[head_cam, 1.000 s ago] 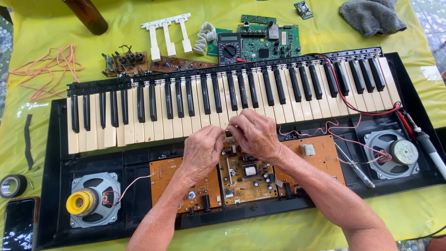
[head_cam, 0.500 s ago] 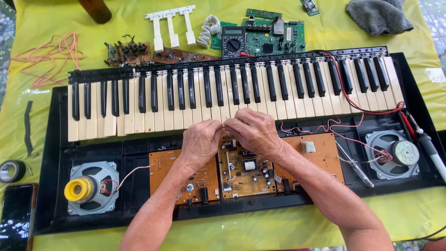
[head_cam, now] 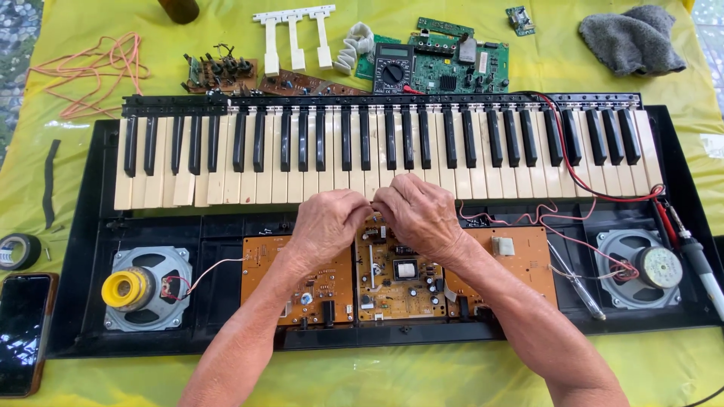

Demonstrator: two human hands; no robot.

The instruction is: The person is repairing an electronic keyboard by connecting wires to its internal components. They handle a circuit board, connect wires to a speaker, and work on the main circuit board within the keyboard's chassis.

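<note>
Our left hand (head_cam: 326, 226) and right hand (head_cam: 419, 215) meet, fingers pinched together, over the top edge of the middle board (head_cam: 400, 275), just below the keys (head_cam: 377, 158). What they pinch is hidden, perhaps a small connector. The board lies flat in the case (head_cam: 83, 301), its long axis running toward us. A hard tug could tear the red wires (head_cam: 573, 218) or crack a solder joint.

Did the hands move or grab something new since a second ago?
Hardly. The left hand and right hand stay pressed together over the middle circuit board, just below the white keys; what the fingertips pinch is hidden. Only the camera shifted a little. Speakers, red wires and phone stayed put.
</note>
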